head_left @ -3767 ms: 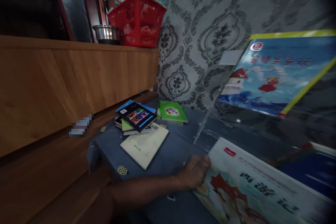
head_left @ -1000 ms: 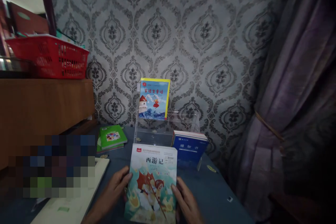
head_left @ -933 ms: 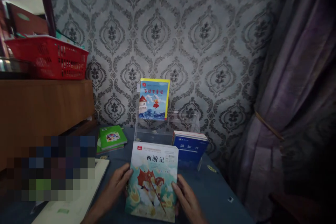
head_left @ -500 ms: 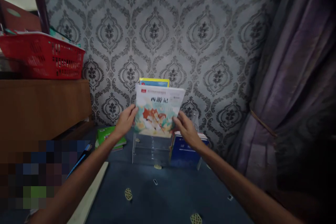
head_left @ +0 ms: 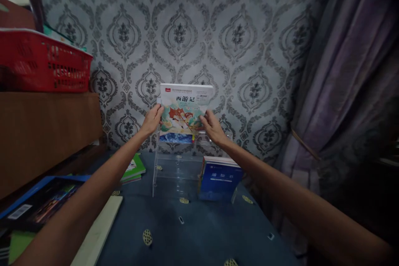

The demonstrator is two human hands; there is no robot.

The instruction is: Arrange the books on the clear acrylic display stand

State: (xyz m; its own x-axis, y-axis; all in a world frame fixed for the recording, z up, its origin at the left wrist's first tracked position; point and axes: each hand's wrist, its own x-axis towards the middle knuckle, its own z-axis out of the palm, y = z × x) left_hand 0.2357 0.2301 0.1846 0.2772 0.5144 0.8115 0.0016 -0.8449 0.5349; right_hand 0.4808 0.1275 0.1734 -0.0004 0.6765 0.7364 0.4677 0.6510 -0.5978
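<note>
A white picture-covered book [head_left: 182, 110] stands upright between my two hands, its cover facing me. Gripping its left edge is my left hand [head_left: 152, 119], fingers closed. My right hand [head_left: 213, 126] pinches its right edge, thumb on the cover. The book is at the upper level of a clear acrylic rack [head_left: 177, 166]; whether it rests on the rack I cannot tell. Just below it shows the lower part of another book with a blue cover [head_left: 175, 138]. On the rack's lower right stands a blue book [head_left: 220, 178] with more books behind it.
Green books [head_left: 134, 167] lie left of the rack on the dark blue patterned cloth [head_left: 199, 232]. Further left are a dark-covered book [head_left: 52, 199] and a pale board [head_left: 99, 232]. A red basket [head_left: 46, 60] sits on a wooden cabinet [head_left: 50, 133]. A curtain [head_left: 324, 104] hangs at right.
Both hands have moved the white book up and back toward the wall, over the upper level of the rack. It now hides the yellow-edged top that showed behind it. The view has shifted slightly.
</note>
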